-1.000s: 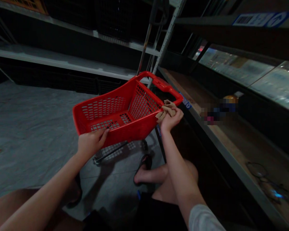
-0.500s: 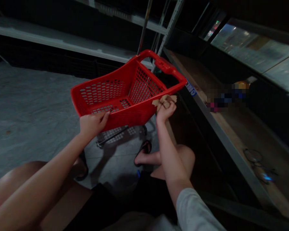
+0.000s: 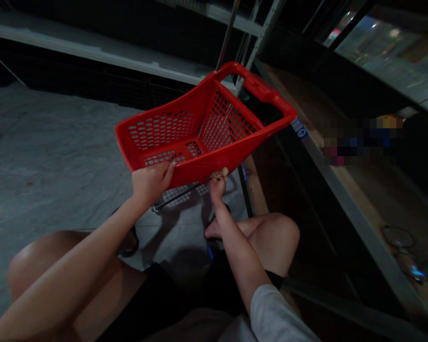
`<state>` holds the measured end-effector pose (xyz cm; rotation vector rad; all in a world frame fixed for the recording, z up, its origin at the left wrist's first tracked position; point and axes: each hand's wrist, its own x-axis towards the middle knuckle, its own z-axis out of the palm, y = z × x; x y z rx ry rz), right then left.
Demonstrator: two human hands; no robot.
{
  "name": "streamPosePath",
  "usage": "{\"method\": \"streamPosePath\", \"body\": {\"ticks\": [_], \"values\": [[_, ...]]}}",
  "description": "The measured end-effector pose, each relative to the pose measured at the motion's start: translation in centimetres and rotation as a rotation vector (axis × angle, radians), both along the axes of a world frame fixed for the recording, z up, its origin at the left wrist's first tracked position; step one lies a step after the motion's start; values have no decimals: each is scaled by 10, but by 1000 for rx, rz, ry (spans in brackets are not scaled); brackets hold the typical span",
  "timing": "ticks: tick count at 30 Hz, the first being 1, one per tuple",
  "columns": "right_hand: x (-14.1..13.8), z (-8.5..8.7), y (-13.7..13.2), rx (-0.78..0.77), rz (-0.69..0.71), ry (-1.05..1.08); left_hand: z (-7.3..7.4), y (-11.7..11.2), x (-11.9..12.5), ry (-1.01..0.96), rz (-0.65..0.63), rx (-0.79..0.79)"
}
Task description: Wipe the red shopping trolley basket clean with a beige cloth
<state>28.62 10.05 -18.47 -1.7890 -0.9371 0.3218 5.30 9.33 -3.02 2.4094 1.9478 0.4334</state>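
A red plastic shopping cart with perforated walls stands before my knees, its handle toward the upper right. My left hand is closed over the near rim, thumb on top and fingers hidden on the outer side. Lower on the near outer wall, my right hand presses a crumpled tan cloth against the red plastic. Its fingers are bunched round the cloth. The basket's inside shows only its perforated floor and walls.
A wooden shelf with a dark edge runs along the right, with a pair of glasses on it. A white shelf and a metal upright stand behind the cart. Grey floor lies to the left.
My right hand has slid the cloth down and left along the cart's outer wall. My left hand keeps its hold on the rim. The whole view has shifted slightly.
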Motion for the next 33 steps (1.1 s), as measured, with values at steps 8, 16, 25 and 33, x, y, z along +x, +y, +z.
{"method": "streamPosePath", "body": {"ticks": [8, 16, 25, 33], "values": [[4, 88, 19, 406, -111, -170, -1, 0, 7, -21, 4, -18], [-61, 7, -28, -32, 214, 28, 4, -1, 9, -25, -8, -26], [-42, 106, -10, 306, 3, -79, 6, -2, 12, -16, -23, -52], [-82, 55, -31, 218, 150, -125, 10, -5, 13, -51, -43, -78]]}}
